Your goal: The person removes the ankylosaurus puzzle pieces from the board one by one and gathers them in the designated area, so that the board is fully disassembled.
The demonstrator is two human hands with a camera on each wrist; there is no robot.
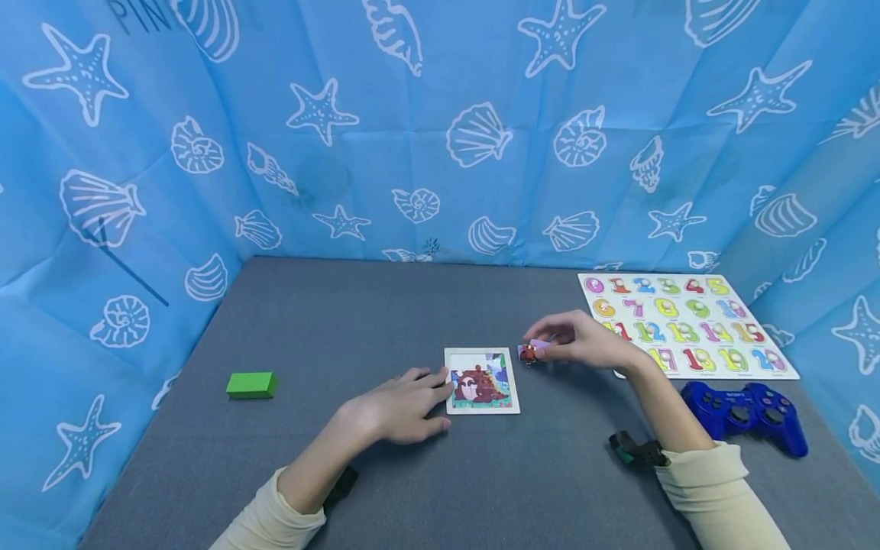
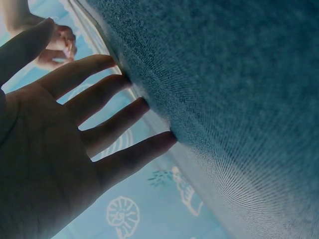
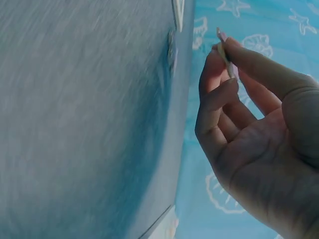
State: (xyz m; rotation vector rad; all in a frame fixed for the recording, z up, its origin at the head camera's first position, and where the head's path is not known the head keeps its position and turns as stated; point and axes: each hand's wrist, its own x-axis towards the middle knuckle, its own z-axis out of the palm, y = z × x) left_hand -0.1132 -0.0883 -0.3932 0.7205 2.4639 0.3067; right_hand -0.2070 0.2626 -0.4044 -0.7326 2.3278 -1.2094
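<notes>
Nearest, two pale sleeves point(image 1: 268, 519), cut off by the lower edge, each show a dark strapped device point(image 1: 649, 454) beneath the wrist. One blue game controller point(image 1: 745, 401) lies at the right, partly covered by the right forearm. The left hand point(image 1: 412, 409) has its fingers apart and straight, gripping nothing, fingertips touching the left rim of one square white tray point(image 1: 483, 411). In the tray, picture pieces point(image 1: 476, 388) show a red-haired figure over green; the upper left is bare white, and the seams are too fine to count. One green block point(image 1: 251, 385) lies well apart to the left. Just beyond the tray's right edge, the right hand point(image 1: 580, 340) has thumb and fingers together, pinching one thin purplish piece point(image 1: 541, 344), its face hard to read. One small red piece point(image 1: 527, 354) lies beside it on the grey table point(image 1: 309, 321). Farther right, one white number board point(image 1: 708, 372) holds twenty visible coloured numerals in four rows, its lower left corner hidden by the right wrist. Behind hangs a blue curtain point(image 1: 385, 160).
</notes>
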